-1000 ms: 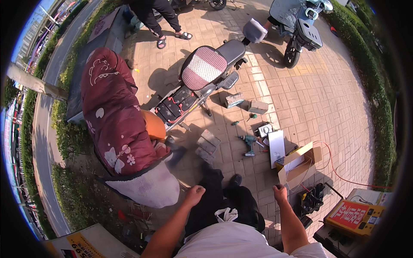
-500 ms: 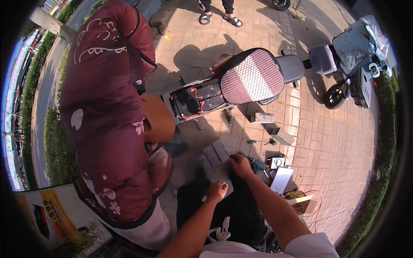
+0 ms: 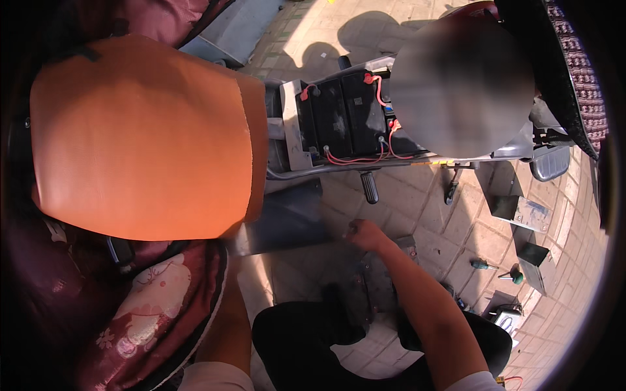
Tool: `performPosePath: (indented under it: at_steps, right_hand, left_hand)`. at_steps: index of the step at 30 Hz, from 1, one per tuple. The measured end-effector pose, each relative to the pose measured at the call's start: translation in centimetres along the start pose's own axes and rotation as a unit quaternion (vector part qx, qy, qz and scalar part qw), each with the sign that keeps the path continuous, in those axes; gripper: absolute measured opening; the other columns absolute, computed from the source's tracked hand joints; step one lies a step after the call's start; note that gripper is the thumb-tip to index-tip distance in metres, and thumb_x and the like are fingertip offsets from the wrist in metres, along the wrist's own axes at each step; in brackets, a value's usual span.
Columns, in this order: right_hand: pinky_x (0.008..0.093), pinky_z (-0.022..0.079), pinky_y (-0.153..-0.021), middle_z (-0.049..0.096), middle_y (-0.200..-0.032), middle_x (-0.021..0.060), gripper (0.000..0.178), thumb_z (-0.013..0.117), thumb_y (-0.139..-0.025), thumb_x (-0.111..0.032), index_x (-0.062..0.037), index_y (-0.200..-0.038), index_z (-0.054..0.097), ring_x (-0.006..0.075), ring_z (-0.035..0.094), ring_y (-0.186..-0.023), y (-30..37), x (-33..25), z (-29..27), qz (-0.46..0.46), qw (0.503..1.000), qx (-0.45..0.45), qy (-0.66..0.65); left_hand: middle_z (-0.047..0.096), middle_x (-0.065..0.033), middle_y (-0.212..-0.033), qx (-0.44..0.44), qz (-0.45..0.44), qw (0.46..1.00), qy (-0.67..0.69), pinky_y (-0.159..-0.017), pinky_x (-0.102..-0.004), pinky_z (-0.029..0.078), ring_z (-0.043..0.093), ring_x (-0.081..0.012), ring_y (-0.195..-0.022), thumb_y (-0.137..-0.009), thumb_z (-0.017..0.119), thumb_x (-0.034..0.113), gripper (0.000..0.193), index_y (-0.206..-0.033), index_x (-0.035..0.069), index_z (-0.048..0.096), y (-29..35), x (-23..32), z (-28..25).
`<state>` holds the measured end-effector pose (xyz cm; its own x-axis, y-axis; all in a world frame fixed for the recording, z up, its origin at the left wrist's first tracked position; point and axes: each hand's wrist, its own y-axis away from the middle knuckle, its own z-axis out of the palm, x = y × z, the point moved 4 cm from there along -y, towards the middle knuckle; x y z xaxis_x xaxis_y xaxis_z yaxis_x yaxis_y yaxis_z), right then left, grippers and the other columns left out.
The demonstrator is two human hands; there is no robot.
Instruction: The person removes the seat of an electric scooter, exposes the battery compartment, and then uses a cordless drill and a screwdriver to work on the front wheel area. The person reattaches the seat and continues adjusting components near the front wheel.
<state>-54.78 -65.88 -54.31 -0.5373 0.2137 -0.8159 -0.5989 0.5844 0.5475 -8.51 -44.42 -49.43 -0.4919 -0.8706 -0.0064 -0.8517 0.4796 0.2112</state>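
Observation:
My right hand (image 3: 365,236), its fingers curled together, hovers above the paving beside the scooter; whether anything small is in it I cannot make out. Below it, between my knees, dark block-shaped batteries (image 3: 379,280) stand on the ground. My left forearm (image 3: 233,313) reaches up along the maroon quilted cover (image 3: 156,319), and the hand itself is hidden at its edge. In front of me the scooter's open bay holds black batteries (image 3: 332,114) joined by red cables (image 3: 355,159). A blurred grey round patch hides part of the bay's right end.
An orange-brown leg shield (image 3: 143,143) fills the left side. The patterned seat (image 3: 580,72) stands tipped up at the right. Metal boxes (image 3: 531,214), a screwdriver (image 3: 482,264) and a green-handled tool (image 3: 515,275) lie on the paving. A footpeg (image 3: 370,188) juts from the frame.
My view has moved nearer to the scooter and its battery bay. My right hand has risen from beside the batteries on the ground; my left has gone to the quilted cover, out of sight.

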Motion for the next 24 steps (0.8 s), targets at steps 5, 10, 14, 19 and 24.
performPosePath:
  at_steps: [5,10,14,19,24]
  right_hand:
    - [0.0424,0.045,-0.098,0.057,-0.123,0.0273,0.063,0.066,-0.082,-0.041,0.0097,-0.118,0.056,0.0396,0.056,-0.115,-9.5,1.4,10.0,-0.013,0.994,-0.05,0.093]
    - [0.043,0.047,-0.094,0.061,-0.116,0.0256,0.053,0.067,-0.082,-0.034,0.0044,-0.117,0.059,0.0401,0.058,-0.11,-13.1,4.3,14.4,0.047,0.994,0.035,0.087]
    - [0.0434,0.051,-0.089,0.065,-0.109,0.023,0.034,0.062,-0.083,-0.022,-0.0001,-0.109,0.065,0.039,0.062,-0.104,-13.7,4.4,13.6,0.127,0.988,0.022,0.09]
    - [0.0441,0.051,-0.087,0.066,-0.109,0.0222,0.027,0.057,-0.079,-0.014,0.0011,-0.1,0.066,0.0375,0.064,-0.103,-11.7,1.7,11.6,0.092,0.989,0.017,0.11]
    - [0.0462,0.051,-0.085,0.065,-0.1,0.0278,0.03,0.056,-0.077,-0.014,0.0071,-0.096,0.065,0.0411,0.064,-0.098,-6.2,-3.2,8.6,-0.04,0.983,-0.064,0.168]
  left_hand:
    - [0.054,-0.0264,-0.129,0.146,-0.101,0.98,-0.094,-0.102,-0.044,0.04,0.054,-0.038,-0.12,-0.076,0.075,0.037,0.086,-0.141,0.001,0.033,-5.5,-11.6,3.1]
    - [0.06,-0.0209,-0.121,0.006,-0.056,0.987,0.15,-0.099,-0.0385,0.041,0.057,-0.0312,-0.112,-0.081,0.073,0.026,0.069,-0.136,-0.002,0.042,-9.3,-15.3,6.6]
    - [0.063,-0.0157,-0.115,-0.038,-0.086,0.965,0.245,-0.095,-0.0354,0.042,0.058,-0.0254,-0.104,-0.086,0.069,0.019,0.056,-0.132,-0.004,0.047,-8.8,-13.4,6.6]
    - [0.06,-0.0127,-0.121,0.041,-0.084,0.951,0.294,-0.094,-0.0341,0.042,0.056,-0.021,-0.108,-0.089,0.065,0.017,0.055,-0.137,-0.002,0.045,-6.4,-13.1,4.4]
    - [0.059,-0.0053,-0.125,-0.032,-0.086,0.836,0.542,-0.096,-0.0313,0.043,0.057,-0.0189,-0.11,-0.093,0.059,0.011,0.043,-0.135,0.004,0.047,1.9,-19.4,-0.5]
